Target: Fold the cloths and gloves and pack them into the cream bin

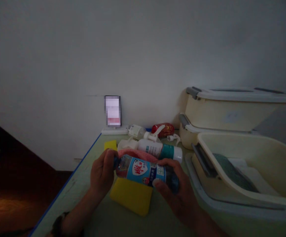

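Note:
A clear bottle of dish soap with a blue label lies sideways in the air between my two hands. My left hand is closed around its cap end. Around the base end wraps my right hand, thumb in front and fingers behind. Beneath the bottle a yellow sponge rests on the table. Just behind it are a pink cloth and a white bottle with a teal band, lying on its side. A smaller yellow piece sits beyond my left hand.
Farther back lie a clear spray bottle, a red patterned item and a white spray nozzle. A phone stands by the wall. On the right are an uncovered cream bin and stacked lidded bins. The table's blue edge runs left.

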Tool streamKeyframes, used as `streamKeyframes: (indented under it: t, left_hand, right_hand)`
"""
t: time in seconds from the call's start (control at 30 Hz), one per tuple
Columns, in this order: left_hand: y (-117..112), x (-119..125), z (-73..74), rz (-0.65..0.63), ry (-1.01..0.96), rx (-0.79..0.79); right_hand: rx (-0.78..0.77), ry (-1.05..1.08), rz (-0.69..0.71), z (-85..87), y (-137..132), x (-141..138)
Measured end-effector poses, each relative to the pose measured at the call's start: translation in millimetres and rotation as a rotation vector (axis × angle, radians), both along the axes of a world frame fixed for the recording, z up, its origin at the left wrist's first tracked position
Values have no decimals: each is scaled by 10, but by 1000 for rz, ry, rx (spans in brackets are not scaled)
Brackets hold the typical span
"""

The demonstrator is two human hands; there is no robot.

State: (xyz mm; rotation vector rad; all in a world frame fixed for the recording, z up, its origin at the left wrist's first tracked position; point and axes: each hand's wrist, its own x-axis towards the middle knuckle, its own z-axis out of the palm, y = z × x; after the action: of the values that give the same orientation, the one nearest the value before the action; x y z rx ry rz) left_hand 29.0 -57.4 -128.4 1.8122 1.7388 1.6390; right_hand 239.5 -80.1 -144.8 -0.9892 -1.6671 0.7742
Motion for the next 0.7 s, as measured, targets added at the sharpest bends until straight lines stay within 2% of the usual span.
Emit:
streamKeyframes:
  t: [0.13, 0.3, 0.37, 0.47, 0.6, 0.7]
  left_hand:
    - [5, -9, -36, -77, -80, 76]
    - [-49, 86, -46, -244, -326, 148]
    - [-78, 132, -33, -346, -431, 134]
    - [-107, 147, -30, -434, -481, 70]
    - [-154, 121, -41, -445, -490, -16]
    - [-183, 108, -37, -470, -450, -45]
  right_hand:
    - [-180, 133, -37, 38, -7, -34]
    - [-716, 388, -57, 125, 11, -129]
    - [-845, 471, -69, 146, 29, -149]
    - [-913, 533, -92, 152, 48, -156]
    - [-945, 613, -103, 108, 52, -142]
    - [-1024, 666, -105, 34, 77, -115]
